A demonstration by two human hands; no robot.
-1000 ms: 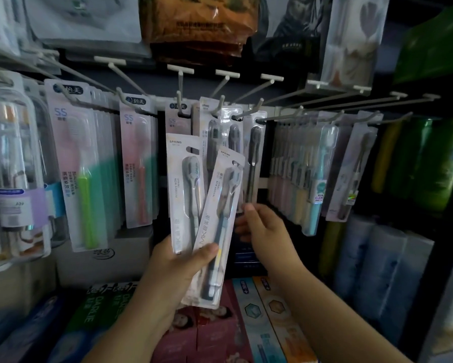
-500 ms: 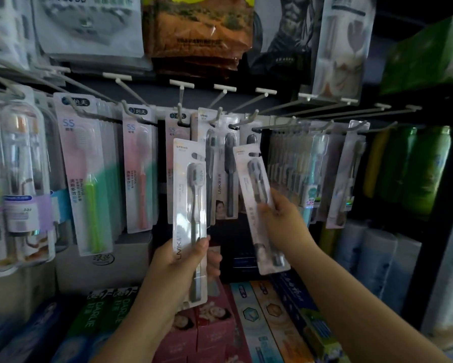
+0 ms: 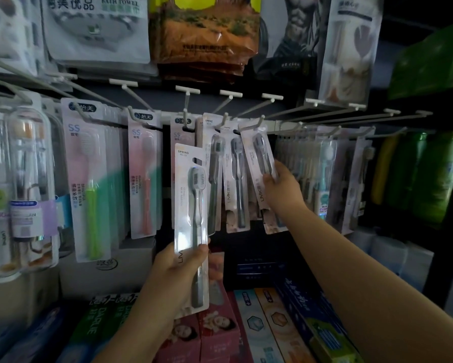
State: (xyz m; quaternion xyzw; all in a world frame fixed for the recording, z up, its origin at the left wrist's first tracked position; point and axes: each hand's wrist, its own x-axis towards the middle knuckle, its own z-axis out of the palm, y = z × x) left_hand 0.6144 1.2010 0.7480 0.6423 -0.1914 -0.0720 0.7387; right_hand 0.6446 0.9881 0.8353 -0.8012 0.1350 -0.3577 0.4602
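We pinch the tilted toothbrush pack in our right hand, hang-hole at the peg hook for hanging; whether seated is unclear. Our left hand grips the spare pack upright, ready.

Shop: carded toothbrushes on peg hooks, boxed toothpaste.

Dim shop light, cool bluish cast, source not in view. Brightest patch at centre: white glare streaks down blister of upright toothbrush pack gripped by left hand. Tilted toothbrush pack pinched by right hand paler, less sheen. Both hands softly lit, no hard shadows. Green bottles at right sink into deep shadow. Left-edge blister packs smeared, blurred. Peg hooks bow outward toward edges, wide-angle distortion. Toothpaste boxes below soft, murky.
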